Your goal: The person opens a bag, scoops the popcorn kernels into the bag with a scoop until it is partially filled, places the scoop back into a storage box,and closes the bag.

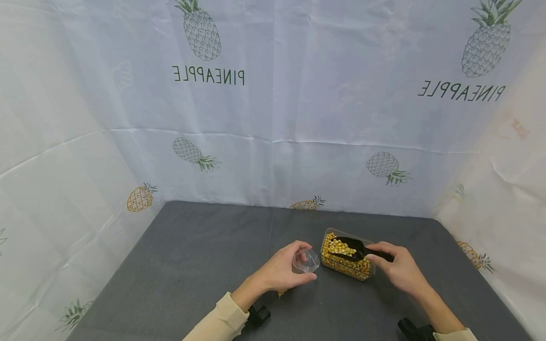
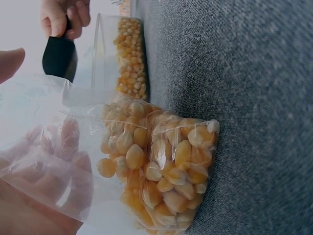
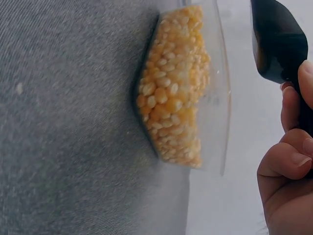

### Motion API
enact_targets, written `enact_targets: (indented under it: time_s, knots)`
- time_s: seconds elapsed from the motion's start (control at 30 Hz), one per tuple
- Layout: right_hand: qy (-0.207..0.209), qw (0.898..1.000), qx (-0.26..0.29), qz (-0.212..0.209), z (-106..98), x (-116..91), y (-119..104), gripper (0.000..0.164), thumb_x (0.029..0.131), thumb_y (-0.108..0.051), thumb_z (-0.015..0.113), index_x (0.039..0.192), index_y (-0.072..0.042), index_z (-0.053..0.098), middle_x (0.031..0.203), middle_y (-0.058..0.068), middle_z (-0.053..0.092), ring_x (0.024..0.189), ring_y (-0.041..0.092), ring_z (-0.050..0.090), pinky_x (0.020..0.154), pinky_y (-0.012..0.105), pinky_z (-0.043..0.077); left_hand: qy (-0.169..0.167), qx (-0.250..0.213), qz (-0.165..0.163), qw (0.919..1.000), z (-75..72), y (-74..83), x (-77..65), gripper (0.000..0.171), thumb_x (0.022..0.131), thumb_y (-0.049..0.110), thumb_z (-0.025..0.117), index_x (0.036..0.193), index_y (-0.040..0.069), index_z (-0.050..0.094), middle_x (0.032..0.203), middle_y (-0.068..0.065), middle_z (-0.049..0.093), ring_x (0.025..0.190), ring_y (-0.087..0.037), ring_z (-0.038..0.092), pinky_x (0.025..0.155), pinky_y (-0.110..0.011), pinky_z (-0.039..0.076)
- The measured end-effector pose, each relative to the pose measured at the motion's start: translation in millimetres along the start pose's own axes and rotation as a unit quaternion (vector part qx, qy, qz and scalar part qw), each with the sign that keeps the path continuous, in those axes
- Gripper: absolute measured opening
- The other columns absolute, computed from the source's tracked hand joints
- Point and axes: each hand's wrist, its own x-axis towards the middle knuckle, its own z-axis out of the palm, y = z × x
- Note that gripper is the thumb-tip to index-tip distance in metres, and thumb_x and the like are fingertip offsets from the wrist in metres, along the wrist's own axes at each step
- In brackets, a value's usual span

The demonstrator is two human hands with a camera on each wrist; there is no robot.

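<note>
My left hand [image 1: 282, 269] holds a clear plastic bag [image 1: 305, 261], its round mouth spread between thumb and fingers. Corn kernels fill the bag's lower part [image 2: 166, 166], which stands on the table in the left wrist view. My right hand [image 1: 400, 266] grips a black scoop [image 1: 359, 247] by its handle. Kernels lie in the scoop's bowl, which is over a clear rectangular container [image 1: 346, 273] of corn kernels. In the right wrist view the scoop [image 3: 279, 41] is above the container's rim [image 3: 227, 93]. The left hand hides most of the bag from the head view.
A dark grey cloth covers the table [image 1: 192, 255]. Behind it and at both sides hangs a pale curtain [image 1: 273, 104] with pineapple prints. Black wrist straps [image 1: 258, 316] show below the hands.
</note>
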Motion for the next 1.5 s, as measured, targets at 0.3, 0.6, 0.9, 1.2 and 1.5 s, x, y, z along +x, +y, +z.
enact_targets:
  time_s: [0.3, 0.6, 0.9, 1.2, 1.5]
  knots:
    - [-0.016, 1.000, 0.016, -0.019, -0.8, 1.5, -13.3, 0.027, 0.098, -0.019, 0.070, 0.123, -0.007, 0.072, 0.121, 0.011, 0.068, 0.120, 0.044, 0.058, 0.091, 0.065, 0.046, -0.001, 0.002, 0.000, 1.0000, -0.1, 0.7, -0.7, 0.061, 0.092, 0.041, 0.073, 0.143, 0.015, 0.050, 0.107, 0.004, 0.057, 0.091, -0.004, 0.053, 0.082, -0.024, 0.050]
    - [-0.024, 0.999, 0.011, -0.047, 0.9, 2.8, -22.4, 0.027, 0.097, -0.018, 0.071, 0.122, -0.010, 0.073, 0.120, 0.007, 0.068, 0.117, 0.044, 0.059, 0.091, 0.063, 0.048, -0.005, 0.003, 0.000, 1.0000, -0.5, 1.2, -0.5, 0.067, 0.092, 0.042, 0.073, 0.145, 0.008, 0.049, 0.108, 0.003, 0.057, 0.091, -0.004, 0.053, 0.080, -0.025, 0.048]
    - [-0.037, 0.997, 0.022, -0.063, 1.6, 3.5, -29.5, 0.026, 0.097, -0.017, 0.071, 0.122, -0.012, 0.073, 0.116, 0.001, 0.069, 0.113, 0.035, 0.062, 0.089, 0.060, 0.050, -0.005, 0.005, -0.004, 1.0000, -0.5, 0.5, -1.0, 0.066, 0.092, 0.044, 0.073, 0.145, 0.014, 0.048, 0.109, 0.005, 0.057, 0.091, -0.004, 0.053, 0.080, -0.024, 0.048]
    - [-0.053, 0.994, 0.032, -0.091, 3.8, 5.0, -35.9, 0.025, 0.096, -0.017, 0.071, 0.121, -0.012, 0.073, 0.110, -0.004, 0.068, 0.102, 0.016, 0.065, 0.078, 0.034, 0.054, -0.007, 0.003, -0.008, 0.9999, -0.6, 0.7, -1.3, 0.065, 0.093, 0.044, 0.072, 0.146, 0.015, 0.047, 0.113, -0.002, 0.058, 0.092, -0.004, 0.053, 0.079, -0.024, 0.049]
    - [-0.067, 0.993, 0.020, -0.097, 7.7, 7.7, -41.6, 0.024, 0.096, -0.020, 0.072, 0.119, -0.013, 0.074, 0.110, -0.007, 0.068, 0.102, 0.016, 0.065, 0.081, 0.035, 0.054, -0.009, 0.004, -0.004, 0.9999, -0.5, 0.0, -0.6, 0.064, 0.093, 0.044, 0.072, 0.145, 0.015, 0.047, 0.112, 0.005, 0.056, 0.093, -0.004, 0.054, 0.080, -0.025, 0.050]
